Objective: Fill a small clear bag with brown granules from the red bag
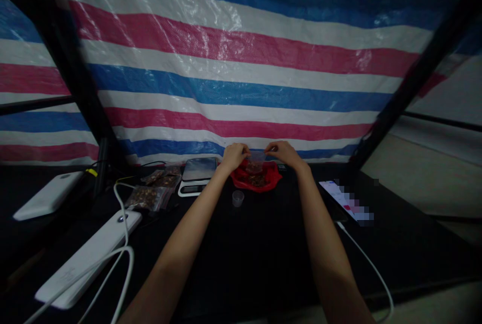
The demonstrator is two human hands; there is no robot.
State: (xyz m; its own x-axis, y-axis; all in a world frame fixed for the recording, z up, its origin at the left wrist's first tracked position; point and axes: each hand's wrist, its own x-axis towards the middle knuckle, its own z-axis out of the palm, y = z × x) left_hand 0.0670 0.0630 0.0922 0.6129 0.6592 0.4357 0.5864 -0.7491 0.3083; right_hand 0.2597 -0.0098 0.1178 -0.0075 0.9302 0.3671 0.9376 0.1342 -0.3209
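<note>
Dark table (263, 253), striped tarp (233, 63) behind. Red dish (241, 179) at far edge; above it, left hand (234, 155) and right hand (285, 153), fingers pinching a small clear bag (256, 159). Scale (198, 173) left of dish.

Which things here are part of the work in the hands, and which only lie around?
In use: left hand and right hand holding a small clear bag over the red tray.

Lying about: scale, filled bags, small cup, phone, two white power banks.
</note>
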